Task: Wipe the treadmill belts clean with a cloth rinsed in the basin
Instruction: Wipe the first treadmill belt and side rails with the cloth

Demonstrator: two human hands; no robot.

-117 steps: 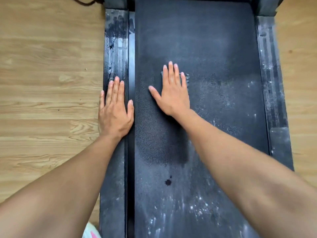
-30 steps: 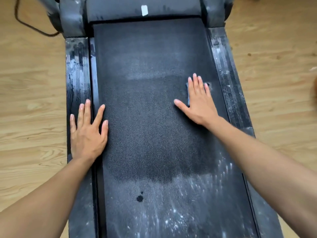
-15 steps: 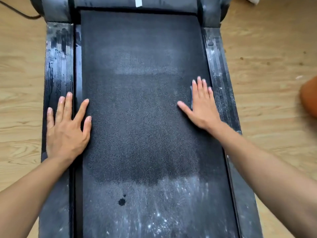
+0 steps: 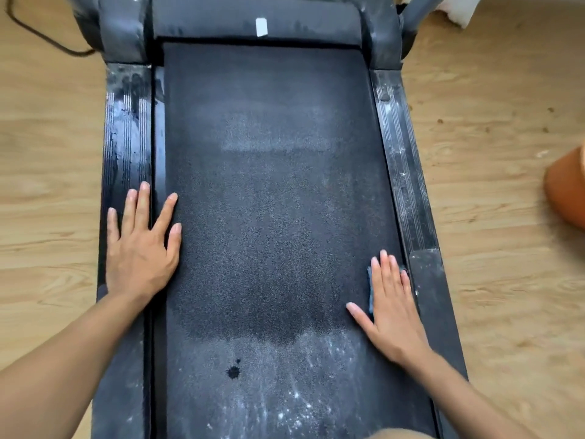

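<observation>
The black treadmill belt (image 4: 269, 201) runs up the middle of the head view, with a dark wiped patch in its centre and white dusty speckles near me. My right hand (image 4: 391, 307) lies flat with straight fingers near the belt's right edge and presses a small blue cloth (image 4: 369, 288), which shows only as a strip beside my fingers. My left hand (image 4: 141, 245) rests flat, fingers spread, across the left side rail (image 4: 125, 137) and the belt's left edge.
The dusty right side rail (image 4: 408, 172) borders the belt. An orange basin (image 4: 568, 191) sits on the wooden floor (image 4: 47, 153) at the right edge. A black cable (image 4: 41, 36) curls at the top left beside the motor cover (image 4: 253, 23).
My right hand has slid the cloth towards me along the belt's right edge. My left hand has stayed flat on the left rail. The view has shifted, showing more of the basin.
</observation>
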